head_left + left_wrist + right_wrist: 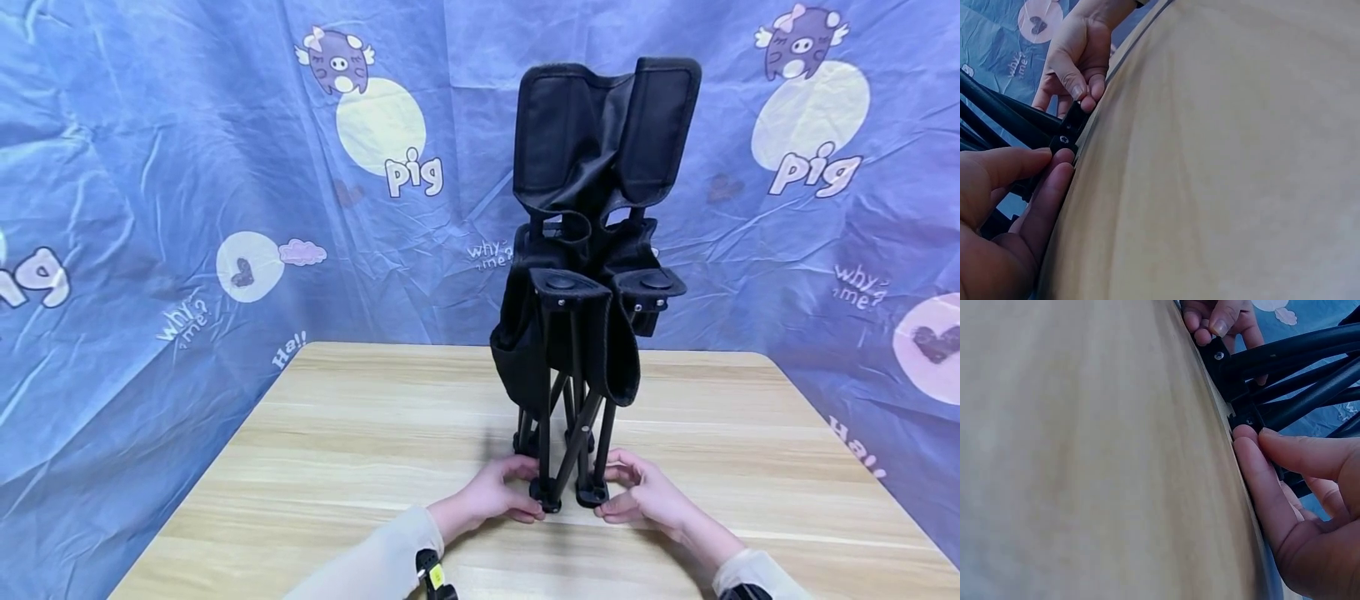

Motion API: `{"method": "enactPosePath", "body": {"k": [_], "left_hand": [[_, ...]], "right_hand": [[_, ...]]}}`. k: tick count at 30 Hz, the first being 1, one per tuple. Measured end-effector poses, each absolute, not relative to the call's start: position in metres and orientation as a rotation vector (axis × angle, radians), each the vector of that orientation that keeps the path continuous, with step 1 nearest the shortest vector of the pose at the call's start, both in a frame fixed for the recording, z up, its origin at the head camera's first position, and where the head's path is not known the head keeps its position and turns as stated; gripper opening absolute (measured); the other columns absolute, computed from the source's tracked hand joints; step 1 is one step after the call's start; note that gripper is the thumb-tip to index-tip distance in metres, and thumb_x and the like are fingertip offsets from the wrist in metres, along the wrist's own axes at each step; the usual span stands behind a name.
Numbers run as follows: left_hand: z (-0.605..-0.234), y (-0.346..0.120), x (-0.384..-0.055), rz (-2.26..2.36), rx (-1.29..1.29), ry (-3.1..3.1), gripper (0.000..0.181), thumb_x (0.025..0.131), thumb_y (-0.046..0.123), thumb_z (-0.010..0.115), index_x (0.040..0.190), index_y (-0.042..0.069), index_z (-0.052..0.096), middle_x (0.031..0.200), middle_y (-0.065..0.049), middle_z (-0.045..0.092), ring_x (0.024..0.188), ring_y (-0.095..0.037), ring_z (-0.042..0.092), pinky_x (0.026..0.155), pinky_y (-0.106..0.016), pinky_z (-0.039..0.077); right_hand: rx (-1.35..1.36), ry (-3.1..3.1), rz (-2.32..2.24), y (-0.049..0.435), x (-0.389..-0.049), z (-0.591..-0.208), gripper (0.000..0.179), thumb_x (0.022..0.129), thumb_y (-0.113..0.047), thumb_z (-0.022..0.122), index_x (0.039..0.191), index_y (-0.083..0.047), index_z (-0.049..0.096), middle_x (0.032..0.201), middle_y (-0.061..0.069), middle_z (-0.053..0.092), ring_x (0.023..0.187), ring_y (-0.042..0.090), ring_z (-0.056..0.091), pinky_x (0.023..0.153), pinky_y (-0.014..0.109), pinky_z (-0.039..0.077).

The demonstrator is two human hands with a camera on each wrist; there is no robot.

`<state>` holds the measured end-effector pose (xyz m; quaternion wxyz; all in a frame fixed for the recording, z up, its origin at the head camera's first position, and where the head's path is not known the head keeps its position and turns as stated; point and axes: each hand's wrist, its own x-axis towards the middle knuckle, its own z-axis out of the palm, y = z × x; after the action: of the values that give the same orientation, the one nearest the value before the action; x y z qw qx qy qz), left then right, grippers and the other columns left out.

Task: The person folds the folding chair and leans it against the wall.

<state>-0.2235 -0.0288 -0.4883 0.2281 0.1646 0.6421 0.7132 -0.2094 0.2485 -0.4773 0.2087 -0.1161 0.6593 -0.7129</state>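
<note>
A black folding chair (pixel 558 133), mostly folded together, stands upright on the wooden table (pixel 360 408). Its fabric back, armrests and seat hang slack above crossed metal legs. My left hand (pixel 495 490) pinches the left front foot (pixel 546 495) between thumb and fingers, low at the tabletop. On the other side, my right hand (pixel 651 493) pinches the right front foot (pixel 592 495) in the same way. In the left wrist view a screw shows on the black plastic foot (pixel 1065 139) by the fingertips. The right wrist view has thumb and fingers at the foot's edge (pixel 1249 417).
A blue printed cloth (pixel 180 150) hangs behind and at both sides of the table. Light sleeves (pixel 375 558) and dark wrist straps show at the front. The chair's back feet (pixel 525 443) rest farther back on the tabletop.
</note>
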Motion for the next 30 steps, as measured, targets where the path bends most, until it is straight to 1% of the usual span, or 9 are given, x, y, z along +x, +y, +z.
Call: {"method": "enactPosePath", "body": {"k": [3, 7, 13, 18, 24, 26, 29, 30], "left_hand": [[-0.488, -0.029, -0.227, 1.957, 0.452, 1.775, 0.059, 0.076, -0.026, 0.063, 0.131, -0.012, 0.049, 0.115, -0.017, 0.053, 0.08, -0.042, 0.071, 0.066, -0.034, 0.061], [-0.488, -0.029, -0.232, 1.957, 0.429, 1.777, 0.06, 0.075, -0.026, 0.064, 0.132, -0.011, 0.05, 0.115, -0.017, 0.053, 0.08, -0.041, 0.071, 0.067, -0.034, 0.061], [-0.49, -0.028, -0.239, 1.962, 0.428, 1.775, 0.059, 0.077, -0.026, 0.062, 0.132, -0.012, 0.048, 0.115, -0.018, 0.052, 0.081, -0.042, 0.071, 0.068, -0.036, 0.061], [-0.49, -0.026, -0.246, 1.964, 0.413, 1.79, 0.057, 0.077, -0.026, 0.062, 0.131, -0.011, 0.05, 0.114, -0.017, 0.054, 0.081, -0.041, 0.071, 0.067, -0.036, 0.062], [-0.491, -0.025, -0.253, 1.966, 0.394, 1.809, 0.057, 0.077, -0.026, 0.062, 0.131, -0.011, 0.051, 0.114, -0.018, 0.053, 0.08, -0.04, 0.071, 0.067, -0.035, 0.061], [-0.492, -0.025, -0.256, 1.97, 0.389, 1.813, 0.058, 0.078, -0.025, 0.062, 0.132, -0.011, 0.05, 0.115, -0.018, 0.052, 0.081, -0.04, 0.071, 0.068, -0.035, 0.061], [-0.492, -0.023, -0.261, 1.974, 0.377, 1.819, 0.059, 0.078, -0.025, 0.062, 0.134, -0.011, 0.049, 0.117, -0.019, 0.053, 0.081, -0.041, 0.071, 0.068, -0.035, 0.061], [-0.492, -0.023, -0.263, 1.973, 0.376, 1.82, 0.06, 0.078, -0.025, 0.061, 0.135, -0.011, 0.048, 0.117, -0.019, 0.052, 0.082, -0.041, 0.071, 0.068, -0.036, 0.061]], "right_hand": [[-0.305, 1.83, -1.998, 0.247, -0.212, -0.476, 0.059, 0.076, 0.017, 0.064, 0.128, 0.015, 0.036, 0.116, 0.01, 0.064, 0.085, 0.034, 0.071, 0.08, 0.047, 0.059], [-0.305, 1.827, -2.007, 0.247, -0.215, -0.476, 0.054, 0.076, 0.018, 0.064, 0.125, 0.01, 0.042, 0.115, 0.011, 0.062, 0.085, 0.034, 0.071, 0.08, 0.047, 0.059], [-0.339, 1.835, -1.996, 0.248, -0.221, -0.477, 0.054, 0.078, 0.016, 0.064, 0.126, 0.011, 0.041, 0.114, 0.007, 0.065, 0.086, 0.031, 0.072, 0.08, 0.045, 0.059], [-0.33, 1.831, -2.0, 0.247, -0.228, -0.478, 0.051, 0.078, 0.018, 0.064, 0.124, 0.005, 0.046, 0.113, 0.006, 0.065, 0.086, 0.03, 0.072, 0.08, 0.043, 0.059], [-0.327, 1.835, -1.996, 0.246, -0.236, -0.479, 0.049, 0.08, 0.018, 0.063, 0.123, 0.005, 0.044, 0.114, 0.007, 0.063, 0.087, 0.029, 0.072, 0.08, 0.043, 0.059], [-0.329, 1.827, -2.0, 0.247, -0.239, -0.479, 0.048, 0.08, 0.018, 0.063, 0.121, 0.002, 0.046, 0.113, 0.007, 0.063, 0.087, 0.029, 0.072, 0.08, 0.043, 0.059], [-0.327, 1.808, -2.02, 0.247, -0.244, -0.48, 0.046, 0.08, 0.018, 0.061, 0.118, -0.005, 0.05, 0.112, 0.007, 0.063, 0.086, 0.029, 0.072, 0.081, 0.044, 0.059], [-0.325, 1.804, -2.027, 0.248, -0.246, -0.481, 0.046, 0.08, 0.018, 0.06, 0.118, -0.005, 0.051, 0.112, 0.007, 0.063, 0.085, 0.029, 0.072, 0.08, 0.044, 0.059]]}}
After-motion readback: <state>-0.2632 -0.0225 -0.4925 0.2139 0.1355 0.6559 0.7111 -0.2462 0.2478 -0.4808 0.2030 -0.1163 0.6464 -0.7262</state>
